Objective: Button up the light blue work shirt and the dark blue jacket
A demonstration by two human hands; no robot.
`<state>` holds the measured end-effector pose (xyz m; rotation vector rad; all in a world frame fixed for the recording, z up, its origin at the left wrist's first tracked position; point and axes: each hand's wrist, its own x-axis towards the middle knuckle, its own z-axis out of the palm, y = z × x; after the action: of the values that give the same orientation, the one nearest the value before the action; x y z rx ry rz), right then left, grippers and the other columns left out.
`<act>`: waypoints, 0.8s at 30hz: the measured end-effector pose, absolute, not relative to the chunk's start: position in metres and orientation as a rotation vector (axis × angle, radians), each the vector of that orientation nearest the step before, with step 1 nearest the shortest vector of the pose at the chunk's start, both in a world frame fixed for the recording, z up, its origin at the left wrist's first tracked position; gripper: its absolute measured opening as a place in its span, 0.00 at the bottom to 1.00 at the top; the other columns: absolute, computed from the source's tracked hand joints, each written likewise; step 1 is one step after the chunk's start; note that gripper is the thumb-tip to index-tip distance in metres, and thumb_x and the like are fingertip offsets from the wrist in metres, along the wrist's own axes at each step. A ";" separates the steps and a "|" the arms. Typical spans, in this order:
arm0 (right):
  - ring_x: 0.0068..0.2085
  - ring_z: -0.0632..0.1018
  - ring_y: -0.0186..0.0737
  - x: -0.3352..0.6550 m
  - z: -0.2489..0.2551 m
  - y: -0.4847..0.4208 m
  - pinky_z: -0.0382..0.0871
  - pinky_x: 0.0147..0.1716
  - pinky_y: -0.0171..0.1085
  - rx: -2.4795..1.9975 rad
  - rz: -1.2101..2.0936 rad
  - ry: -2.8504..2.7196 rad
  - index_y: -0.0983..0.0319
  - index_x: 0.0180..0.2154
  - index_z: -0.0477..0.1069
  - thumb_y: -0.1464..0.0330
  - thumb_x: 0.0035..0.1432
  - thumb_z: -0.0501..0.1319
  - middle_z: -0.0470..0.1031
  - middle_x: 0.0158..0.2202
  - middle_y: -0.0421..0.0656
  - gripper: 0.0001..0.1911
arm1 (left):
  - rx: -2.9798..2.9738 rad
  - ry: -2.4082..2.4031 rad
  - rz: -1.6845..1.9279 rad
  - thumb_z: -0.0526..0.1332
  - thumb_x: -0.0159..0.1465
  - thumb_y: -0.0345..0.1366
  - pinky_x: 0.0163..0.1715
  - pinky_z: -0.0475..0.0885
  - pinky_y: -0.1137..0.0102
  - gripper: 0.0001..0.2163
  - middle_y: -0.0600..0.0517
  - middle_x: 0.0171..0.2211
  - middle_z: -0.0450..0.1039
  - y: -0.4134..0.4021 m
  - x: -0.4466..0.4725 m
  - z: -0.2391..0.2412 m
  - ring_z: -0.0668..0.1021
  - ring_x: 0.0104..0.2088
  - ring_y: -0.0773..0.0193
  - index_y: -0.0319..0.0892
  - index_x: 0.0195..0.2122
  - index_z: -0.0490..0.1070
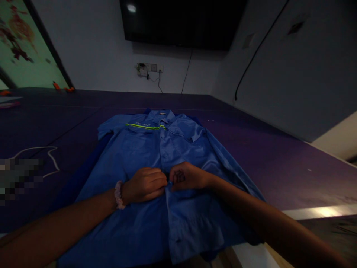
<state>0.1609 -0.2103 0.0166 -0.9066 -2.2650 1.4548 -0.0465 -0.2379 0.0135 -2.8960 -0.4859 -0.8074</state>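
Note:
A blue work shirt [145,149] with a neon yellow stripe across the chest lies flat, front up, on a purple table [279,156]. My left hand [146,185], with a pink scrunchie at the wrist, pinches the left edge of the shirt's front placket at mid-height. My right hand [187,176] pinches the opposite edge, fingers curled. Both hands meet at one small button [169,182] on the placket. Below my hands the shirt front lies loose and partly apart.
A white cord [41,154] lies on the table at the left. A dark screen [184,22] hangs on the far wall above a wall socket [147,69]. Small orange objects [63,88] sit at the table's far left edge. The table's near right edge [320,212] catches light.

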 end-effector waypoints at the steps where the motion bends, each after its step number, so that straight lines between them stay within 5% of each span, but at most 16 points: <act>1: 0.23 0.70 0.27 0.160 0.016 -0.211 0.62 0.21 0.27 -0.907 1.449 -2.258 0.66 0.28 0.67 0.67 0.38 0.68 0.68 0.22 0.36 0.14 | -2.892 -0.489 -0.807 0.52 0.61 0.32 0.27 0.64 0.73 0.07 0.49 0.31 0.72 -0.238 -0.046 0.014 0.71 0.30 0.68 0.37 0.33 0.68; 24: 0.22 0.71 0.30 0.160 0.010 -0.211 0.62 0.19 0.28 -0.888 1.365 -2.220 0.68 0.28 0.74 0.59 0.38 0.67 0.72 0.21 0.40 0.19 | -2.694 -0.413 -0.845 0.50 0.63 0.34 0.26 0.65 0.73 0.09 0.51 0.28 0.72 -0.239 -0.043 0.010 0.72 0.29 0.67 0.38 0.34 0.68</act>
<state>0.1604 -0.2107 0.0105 -0.8880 -2.2198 1.3651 -0.0433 -0.2394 0.0099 -2.6943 -0.4129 -0.8447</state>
